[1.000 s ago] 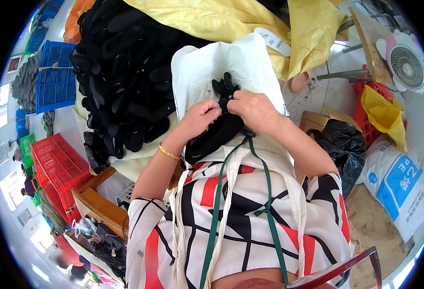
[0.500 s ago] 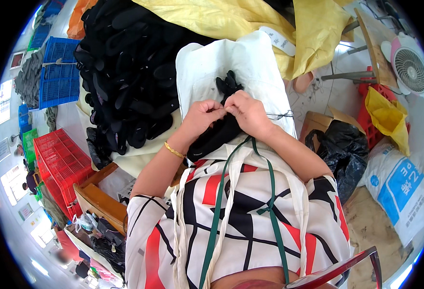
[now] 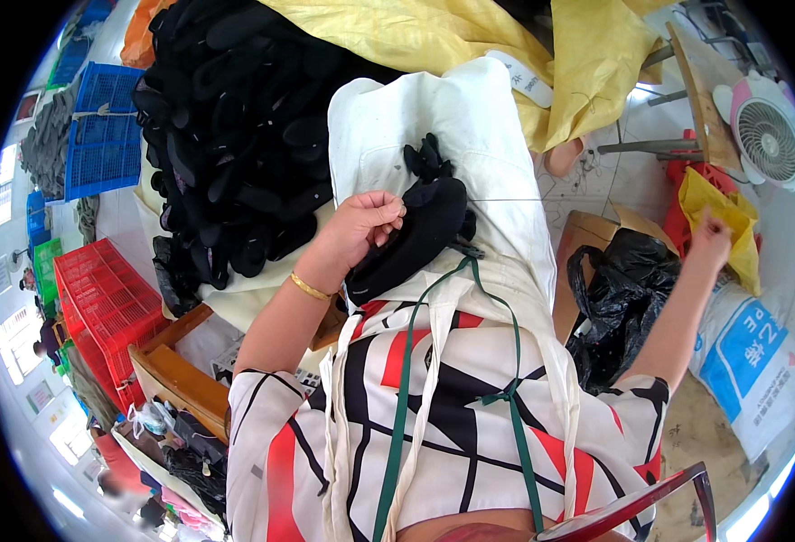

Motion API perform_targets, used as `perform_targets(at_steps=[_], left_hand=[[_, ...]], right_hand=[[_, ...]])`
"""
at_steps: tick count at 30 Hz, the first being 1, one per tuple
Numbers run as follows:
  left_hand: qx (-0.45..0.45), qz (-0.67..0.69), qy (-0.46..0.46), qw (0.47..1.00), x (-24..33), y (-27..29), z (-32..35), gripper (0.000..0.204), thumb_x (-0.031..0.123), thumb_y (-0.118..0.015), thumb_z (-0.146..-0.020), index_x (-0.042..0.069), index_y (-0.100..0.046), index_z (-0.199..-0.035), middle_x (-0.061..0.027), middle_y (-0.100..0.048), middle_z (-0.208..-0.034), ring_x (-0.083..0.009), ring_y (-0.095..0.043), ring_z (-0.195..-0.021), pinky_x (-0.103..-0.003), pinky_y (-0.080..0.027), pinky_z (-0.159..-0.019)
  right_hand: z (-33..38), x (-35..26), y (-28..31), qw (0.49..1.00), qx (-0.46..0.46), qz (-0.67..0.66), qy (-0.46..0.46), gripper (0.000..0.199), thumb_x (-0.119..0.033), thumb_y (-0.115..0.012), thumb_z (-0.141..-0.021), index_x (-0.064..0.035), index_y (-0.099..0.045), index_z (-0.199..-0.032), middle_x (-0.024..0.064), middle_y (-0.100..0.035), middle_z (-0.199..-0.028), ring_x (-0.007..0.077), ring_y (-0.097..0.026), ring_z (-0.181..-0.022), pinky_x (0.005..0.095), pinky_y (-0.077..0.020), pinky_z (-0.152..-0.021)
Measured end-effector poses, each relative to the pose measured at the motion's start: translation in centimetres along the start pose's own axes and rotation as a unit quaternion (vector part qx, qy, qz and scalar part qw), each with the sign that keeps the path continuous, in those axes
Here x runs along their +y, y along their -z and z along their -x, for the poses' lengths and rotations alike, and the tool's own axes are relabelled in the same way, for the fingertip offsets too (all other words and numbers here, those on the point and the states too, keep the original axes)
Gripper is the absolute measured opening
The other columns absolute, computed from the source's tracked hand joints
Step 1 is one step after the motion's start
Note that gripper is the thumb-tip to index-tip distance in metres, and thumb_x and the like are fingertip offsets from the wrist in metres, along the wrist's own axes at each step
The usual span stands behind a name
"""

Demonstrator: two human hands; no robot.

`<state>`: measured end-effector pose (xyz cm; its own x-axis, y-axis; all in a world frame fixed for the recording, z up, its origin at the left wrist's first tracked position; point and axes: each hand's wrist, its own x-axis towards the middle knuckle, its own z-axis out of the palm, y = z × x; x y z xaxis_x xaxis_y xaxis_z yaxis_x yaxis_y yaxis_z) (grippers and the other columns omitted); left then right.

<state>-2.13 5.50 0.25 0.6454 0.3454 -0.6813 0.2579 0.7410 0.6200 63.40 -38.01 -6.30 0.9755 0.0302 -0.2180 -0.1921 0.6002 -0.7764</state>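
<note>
White cloth [image 3: 497, 140] bears one black piece [image 3: 432, 221], between dark heap [image 3: 235, 135] and bag [image 3: 632, 271].

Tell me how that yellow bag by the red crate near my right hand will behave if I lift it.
The yellow bag will probably fold floppily, since its thin-looking sides are creased and slumped. It may snag slightly, as it lies against the red crate. It's possibly light, though your right hand hides part of it, so I can't confirm its contents.

Right of the cloth [image 3: 492, 135], the right hand [image 3: 711, 240] is blurred; over it, the black piece [image 3: 432, 221] is partly hidden by the left hand [image 3: 368, 222].
</note>
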Motion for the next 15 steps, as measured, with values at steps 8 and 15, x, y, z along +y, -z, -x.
perform_targets(at_steps=[8,15], left_hand=[[-0.025,0.066,-0.005,0.998,-1.0,0.4,0.3,0.016,0.022,-0.067,-0.095,0.007,-0.064,-0.090,0.0005,-0.061,-0.076,-0.0074,-0.054,-0.062,-0.021,-0.044,-0.055],[0.052,-0.247,-0.155,0.955,-0.5,-1.7,0.5,0.033,0.017,-0.078,-0.084,0.009,-0.049,-0.071,0.0016,-0.054,-0.073,-0.0095,-0.051,-0.067,-0.025,-0.042,-0.059]], right_hand=[[2.5,-5.5,0.5,0.730,0.227,0.521,0.379,0.029,-0.016,-0.052,-0.089,0.0072,-0.070,-0.088,0.0175,-0.072,-0.083,0.0268,-0.067,-0.069,0.0388,-0.0535,-0.065],[6.1,-3.8,-1.3,0.643,0.173,0.644,0.377,0.042,-0.031,-0.052,-0.095,0.0052,-0.069,-0.104,0.0227,-0.071,-0.098,0.0389,-0.066,-0.092,0.0441,-0.0503,-0.084]])
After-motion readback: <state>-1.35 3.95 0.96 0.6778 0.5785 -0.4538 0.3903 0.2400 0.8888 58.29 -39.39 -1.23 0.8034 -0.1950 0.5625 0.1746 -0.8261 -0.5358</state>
